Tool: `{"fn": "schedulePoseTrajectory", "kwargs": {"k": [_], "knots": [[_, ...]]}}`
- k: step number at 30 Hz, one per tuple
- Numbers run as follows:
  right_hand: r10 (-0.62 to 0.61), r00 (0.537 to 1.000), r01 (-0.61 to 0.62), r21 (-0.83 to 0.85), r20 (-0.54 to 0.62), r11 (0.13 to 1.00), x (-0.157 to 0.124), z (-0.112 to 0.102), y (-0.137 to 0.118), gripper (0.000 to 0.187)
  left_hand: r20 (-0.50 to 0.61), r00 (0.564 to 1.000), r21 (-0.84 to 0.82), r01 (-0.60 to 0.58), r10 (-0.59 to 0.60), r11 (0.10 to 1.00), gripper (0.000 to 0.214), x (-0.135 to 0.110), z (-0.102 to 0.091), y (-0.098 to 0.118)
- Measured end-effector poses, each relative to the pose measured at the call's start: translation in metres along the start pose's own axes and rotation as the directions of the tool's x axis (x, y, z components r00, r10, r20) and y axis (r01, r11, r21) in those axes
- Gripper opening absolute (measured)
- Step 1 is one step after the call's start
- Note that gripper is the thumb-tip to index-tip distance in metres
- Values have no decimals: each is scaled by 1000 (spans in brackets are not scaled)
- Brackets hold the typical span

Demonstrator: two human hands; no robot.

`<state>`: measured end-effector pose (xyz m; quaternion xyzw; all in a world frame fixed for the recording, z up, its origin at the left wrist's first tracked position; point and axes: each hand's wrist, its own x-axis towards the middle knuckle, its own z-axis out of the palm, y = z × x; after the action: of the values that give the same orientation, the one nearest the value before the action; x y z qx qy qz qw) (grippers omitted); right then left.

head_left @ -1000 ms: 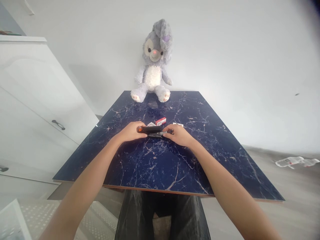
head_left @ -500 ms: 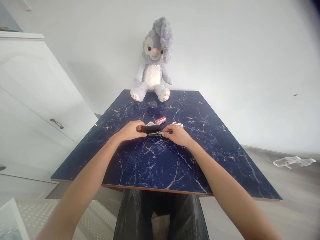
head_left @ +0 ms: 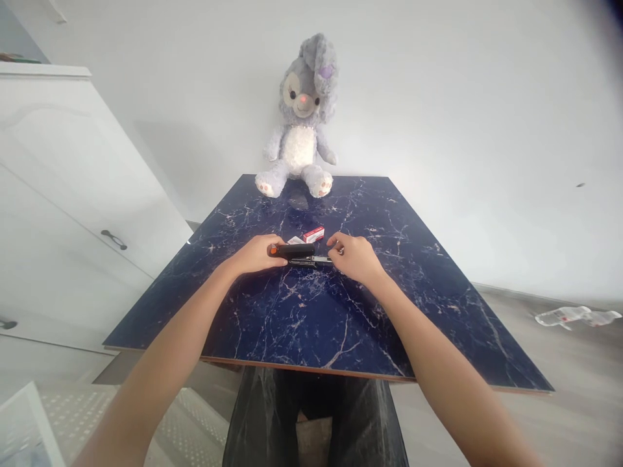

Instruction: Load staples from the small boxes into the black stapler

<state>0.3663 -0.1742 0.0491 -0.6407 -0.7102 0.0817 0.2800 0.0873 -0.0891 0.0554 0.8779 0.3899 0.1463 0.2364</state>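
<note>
A black stapler [head_left: 302, 250] with an orange patch at its rear lies sideways over the table, its body raised from its base. My left hand [head_left: 259, 253] is closed around its rear end. From its front, a silver metal slide [head_left: 322, 259] sticks out to the right. My right hand [head_left: 357, 257] is beside the slide's outer end, fingers curled together. Whether they grip anything small is hidden. Just behind the stapler are a red and white box [head_left: 314, 234] and a small white paper-like piece [head_left: 295, 240].
The dark blue marbled table [head_left: 292, 318] reaches back to a wall. At its far edge sits a grey plush rabbit [head_left: 302, 139]. A white cabinet [head_left: 63, 214] stands to the left. Clear plastic bottles [head_left: 567, 316] lie on the floor at the right.
My right hand has moved slightly right, its fingertips lifting off the stapler's front. More of the metal slide shows. A white item behind that hand is now covered. My left hand keeps its hold.
</note>
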Motion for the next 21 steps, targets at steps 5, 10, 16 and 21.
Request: {"fn": "schedulePoseTrajectory", "kwargs": {"k": [5, 10, 16, 21], "knots": [[-43, 998, 49, -139, 44, 989, -3, 3, -5, 28, -6, 1000, 11, -15, 15, 1000, 33, -1, -1, 1], [-40, 997, 49, -132, 67, 990, -4, 2, -8, 30, 4, 1000, -6, -5, 5, 1000, 34, -1, -2, 1], [-6, 993, -1, 56, 120, 998, -4, -3, -10, 28, 5, 1000, -13, 7, -7, 1000, 34, -1, -1, 1], [-17, 991, -7, 178, 132, 984, -7, 3, -22, 28, 2, 1000, -18, 7, -7, 1000, 34, -1, -1, 2]]}}
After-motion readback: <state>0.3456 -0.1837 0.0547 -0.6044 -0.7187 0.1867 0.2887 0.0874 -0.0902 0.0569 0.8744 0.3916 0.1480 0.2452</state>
